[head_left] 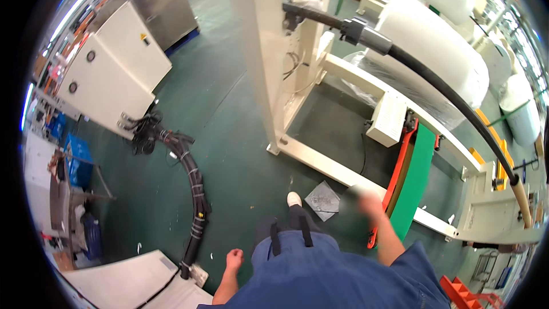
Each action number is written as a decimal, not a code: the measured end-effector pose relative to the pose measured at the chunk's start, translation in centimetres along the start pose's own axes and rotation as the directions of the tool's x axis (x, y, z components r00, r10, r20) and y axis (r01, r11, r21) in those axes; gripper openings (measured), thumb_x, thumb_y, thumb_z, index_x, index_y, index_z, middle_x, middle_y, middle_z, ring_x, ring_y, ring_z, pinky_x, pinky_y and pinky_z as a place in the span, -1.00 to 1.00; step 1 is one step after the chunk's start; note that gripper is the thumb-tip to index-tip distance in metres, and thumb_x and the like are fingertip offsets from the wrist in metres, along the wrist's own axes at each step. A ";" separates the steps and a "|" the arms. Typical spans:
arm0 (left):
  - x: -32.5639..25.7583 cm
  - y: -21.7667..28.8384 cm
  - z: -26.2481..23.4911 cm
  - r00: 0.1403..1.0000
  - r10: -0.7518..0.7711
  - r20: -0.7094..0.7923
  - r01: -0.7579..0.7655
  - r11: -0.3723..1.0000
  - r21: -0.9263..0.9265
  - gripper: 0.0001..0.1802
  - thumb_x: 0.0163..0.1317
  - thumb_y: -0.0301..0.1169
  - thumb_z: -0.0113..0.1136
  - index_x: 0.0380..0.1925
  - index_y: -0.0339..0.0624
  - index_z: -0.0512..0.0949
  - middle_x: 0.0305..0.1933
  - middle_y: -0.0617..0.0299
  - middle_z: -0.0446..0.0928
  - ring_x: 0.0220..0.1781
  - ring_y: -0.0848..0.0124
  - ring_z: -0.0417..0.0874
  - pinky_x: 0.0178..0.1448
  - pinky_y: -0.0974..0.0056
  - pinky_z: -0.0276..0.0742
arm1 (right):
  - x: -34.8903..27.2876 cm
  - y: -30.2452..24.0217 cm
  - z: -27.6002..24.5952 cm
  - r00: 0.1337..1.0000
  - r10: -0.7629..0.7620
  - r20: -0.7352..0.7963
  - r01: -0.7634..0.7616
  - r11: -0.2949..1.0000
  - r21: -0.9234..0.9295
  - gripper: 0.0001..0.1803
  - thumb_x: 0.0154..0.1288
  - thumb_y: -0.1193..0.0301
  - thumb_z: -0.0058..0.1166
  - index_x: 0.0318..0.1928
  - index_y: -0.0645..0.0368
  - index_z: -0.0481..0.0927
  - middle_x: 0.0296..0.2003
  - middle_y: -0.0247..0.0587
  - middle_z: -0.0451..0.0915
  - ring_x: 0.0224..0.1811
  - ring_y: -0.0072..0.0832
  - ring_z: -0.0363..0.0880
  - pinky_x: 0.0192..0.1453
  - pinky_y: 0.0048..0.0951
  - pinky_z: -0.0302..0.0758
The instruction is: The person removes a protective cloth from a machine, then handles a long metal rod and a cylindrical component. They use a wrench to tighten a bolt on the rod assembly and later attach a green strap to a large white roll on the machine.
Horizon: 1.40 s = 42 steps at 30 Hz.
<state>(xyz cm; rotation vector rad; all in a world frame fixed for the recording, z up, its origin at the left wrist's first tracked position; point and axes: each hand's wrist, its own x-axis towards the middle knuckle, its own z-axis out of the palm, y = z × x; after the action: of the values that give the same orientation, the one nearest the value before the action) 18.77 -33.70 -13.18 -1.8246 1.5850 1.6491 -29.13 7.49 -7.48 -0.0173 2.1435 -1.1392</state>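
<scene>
My left hand (234, 258) hangs low beside my body over the green floor, its fingers curled in; nothing shows in it. Farther out on the other side, my right hand (370, 201) is smeared by motion. A dark blur lies at its fingertips, and I cannot make out whether it holds anything. In the picture, that hand overlaps the cream lower beam (326, 165) of a machine frame. Close to its right runs a green belt (413, 180) with a red side rail (396, 177). A grey square plate or sheet (323, 201) lies on the floor by my shoe (294, 199).
A thick bundle of black cables (196, 189) crosses the floor at left, from a cream cabinet (117, 60) to a pale housing (134, 280). A cream post (257, 51) rises ahead. Large white wrapped rolls (429, 51) stand behind the frame, with a black bar (434, 80) arching over.
</scene>
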 end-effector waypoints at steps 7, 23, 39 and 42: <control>11.7 1.4 -3.1 0.891 0.171 0.420 -0.351 0.847 0.399 -0.64 0.23 -0.27 0.22 -0.13 -0.38 0.58 -0.40 0.15 0.62 -0.49 0.39 0.62 -0.37 0.28 0.60 | -16.7 4.1 10.3 0.971 0.228 -0.067 -0.216 0.965 0.149 -0.58 0.30 0.21 0.05 0.03 0.26 0.57 -0.31 -0.17 0.66 -0.39 -0.46 0.65 -0.23 -0.40 0.57; -0.3 8.2 33.1 0.715 0.291 0.636 -0.692 0.169 0.702 -0.68 0.19 -0.32 0.12 -0.22 -0.39 0.59 -0.50 0.10 0.61 -0.55 0.37 0.60 -0.40 0.22 0.54 | -61.1 48.1 19.1 0.423 0.906 0.020 -0.130 0.038 0.991 -0.69 0.32 0.31 0.01 -0.04 0.23 0.52 -0.39 -0.14 0.59 -0.55 -0.42 0.59 -0.56 -0.45 0.51; -51.8 -6.3 87.9 0.241 0.118 0.963 -0.970 0.005 0.242 -0.54 0.28 -0.19 0.18 0.05 -0.30 0.53 -0.19 -0.01 0.67 -0.12 0.23 0.70 -0.01 0.21 0.57 | -72.1 71.3 -22.9 0.355 0.875 -0.329 0.076 0.324 0.943 -0.71 0.35 0.27 -0.09 -0.51 0.09 0.47 -0.61 -0.28 0.46 -0.58 -0.45 0.43 -0.52 -0.35 0.37; -59.4 -7.2 100.0 0.167 0.148 0.975 -0.986 0.003 0.168 -0.54 0.28 -0.19 0.18 0.05 -0.31 0.53 -0.21 0.01 0.67 -0.13 0.25 0.69 -0.01 0.23 0.56 | -76.7 77.1 -25.2 0.314 0.939 -0.139 0.188 0.083 0.979 -0.76 0.31 0.27 -0.05 -0.45 0.09 0.54 -0.58 -0.26 0.48 -0.57 -0.43 0.46 -0.49 -0.35 0.42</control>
<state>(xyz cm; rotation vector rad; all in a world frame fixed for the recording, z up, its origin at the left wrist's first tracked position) -21.07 75.42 -3.28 0.5188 2.2412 0.9461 36.94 97.44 -10.72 2.2423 1.2107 -2.0025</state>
